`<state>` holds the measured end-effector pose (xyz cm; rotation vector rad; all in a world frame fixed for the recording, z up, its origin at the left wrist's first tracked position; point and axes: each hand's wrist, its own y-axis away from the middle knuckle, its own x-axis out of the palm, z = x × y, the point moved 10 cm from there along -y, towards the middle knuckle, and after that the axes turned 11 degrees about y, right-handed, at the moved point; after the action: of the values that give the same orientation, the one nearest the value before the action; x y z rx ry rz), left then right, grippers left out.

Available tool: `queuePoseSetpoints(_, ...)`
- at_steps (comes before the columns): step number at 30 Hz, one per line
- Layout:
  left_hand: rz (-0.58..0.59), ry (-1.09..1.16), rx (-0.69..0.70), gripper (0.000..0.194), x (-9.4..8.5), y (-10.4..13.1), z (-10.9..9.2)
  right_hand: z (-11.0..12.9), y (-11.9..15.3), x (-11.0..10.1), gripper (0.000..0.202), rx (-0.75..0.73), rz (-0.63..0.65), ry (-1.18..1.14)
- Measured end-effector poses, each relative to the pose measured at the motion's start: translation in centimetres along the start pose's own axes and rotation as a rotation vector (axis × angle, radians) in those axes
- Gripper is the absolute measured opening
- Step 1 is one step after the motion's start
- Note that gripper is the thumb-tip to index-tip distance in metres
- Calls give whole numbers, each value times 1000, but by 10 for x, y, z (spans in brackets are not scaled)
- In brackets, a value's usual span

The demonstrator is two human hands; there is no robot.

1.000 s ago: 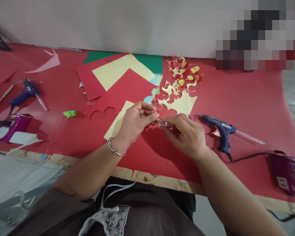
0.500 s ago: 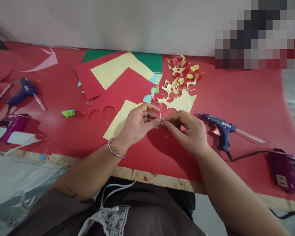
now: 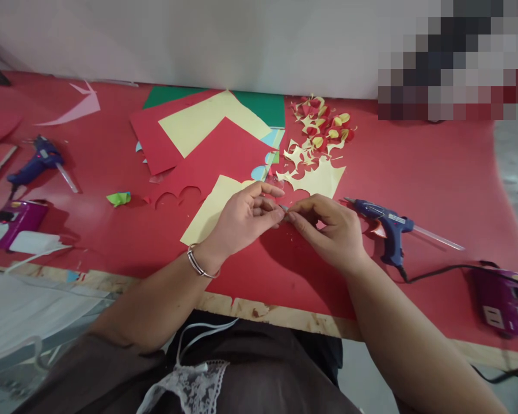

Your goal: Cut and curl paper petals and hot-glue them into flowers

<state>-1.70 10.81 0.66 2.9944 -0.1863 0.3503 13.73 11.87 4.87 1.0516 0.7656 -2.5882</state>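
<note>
"Left hand point(image 3: 251, 215) and right hand point(image 3: 330, 234)?"
"Pinching one tiny piece point(image 3: 284, 207) between them, over the bench's point(image 3: 435, 167) near middle."
"Anything made?"
"Red-and-yellow paper shapes point(image 3: 333, 134), far right; a part-cut red sheet point(image 3: 227, 152) remains leftward."

Open room, far right: broad stretch of red tabletop point(image 3: 427, 161), right of the cut paper pieces point(image 3: 322, 140).
Open room, near centre: tabletop between the wrists.
Open room, left: lane between green paper scrap point(image 3: 118, 199) and left glue gun point(image 3: 43, 154).
Obstacle, centre: left hand point(image 3: 250, 221) and right hand point(image 3: 333, 233), fingertips closed on a small piece point(image 3: 284, 207), blurred; direct way between them blocked.
Obstacle, right: blue glue gun point(image 3: 388, 223) just beside the right hand; black cord point(image 3: 441, 270) to purple socket box point(image 3: 503, 293) crosses near right.
Obstacle, far: grey panel point(image 3: 224, 46), upright along the edge.
</note>
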Motion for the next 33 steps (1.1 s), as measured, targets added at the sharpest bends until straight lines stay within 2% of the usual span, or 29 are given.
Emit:
queuePoseSetpoints(5,10,-53,13,43,-2,1,-1,-2,0,3,8,16,27,-13)
queuePoseSetpoints(8,3,-34,-4,43,-3,2,-3,-1,0,2,7,6,15,-23)
queuePoseSetpoints(13,-59,220,-1,39,-6,0,-5,0,-1,-2,10,15,-24,-26)
queuePoseSetpoints(18,-119,355,-38,40,-9,-2,7,2,-1,-4,12,25,-44,-28)
queuePoseSetpoints(23,-92,274,-16,28,-6,-2,10,1,0,-4,10,15,-48,-23)
queuePoseSetpoints(27,-84,213,23,28,-5,-2,8,-1,1,-2,9,16,-29,-18)
queuePoseSetpoints(33,-49,17,171,29,-1,3,-12,0,0,-1,8,9,-18,-44)
